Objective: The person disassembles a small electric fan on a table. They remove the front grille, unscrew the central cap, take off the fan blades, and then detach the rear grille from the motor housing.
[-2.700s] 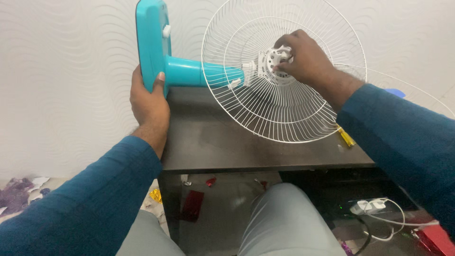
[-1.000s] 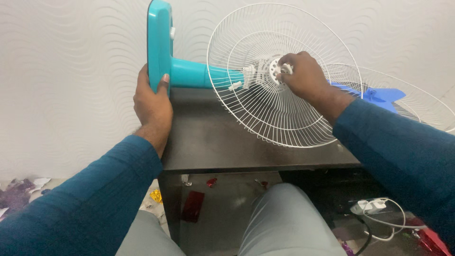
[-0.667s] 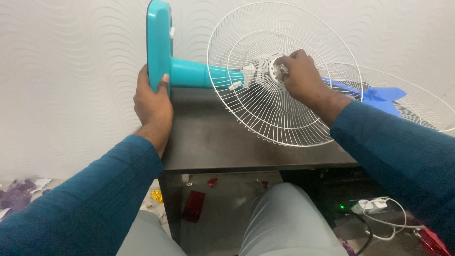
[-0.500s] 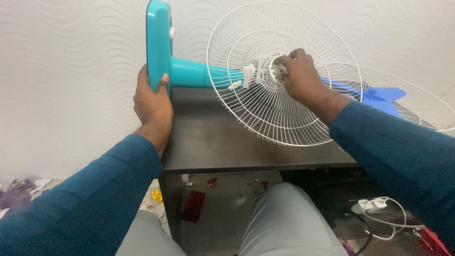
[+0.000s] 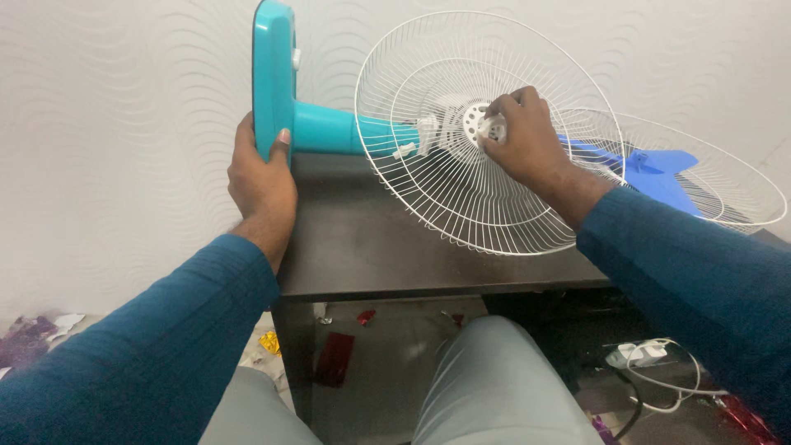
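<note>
Now, step: white locking nut (image 5: 492, 128) is being turned at rear grille (image 5: 461, 132) hub.
Left hand (image 5: 262, 177): clenched on teal fan base (image 5: 273, 78), steadied over worktop (image 5: 362, 247).
Right hand (image 5: 527, 140): nut is pinched.
Next: firm, even twisting is judged needed.

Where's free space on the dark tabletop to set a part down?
Bare patch: the dark tabletop near its front edge, between the left hand on the teal fan base and the white wire rear grille. Crowded: the right side, where the right hand works the grille hub, with the blue fan blade and second white wire grille behind.
</note>
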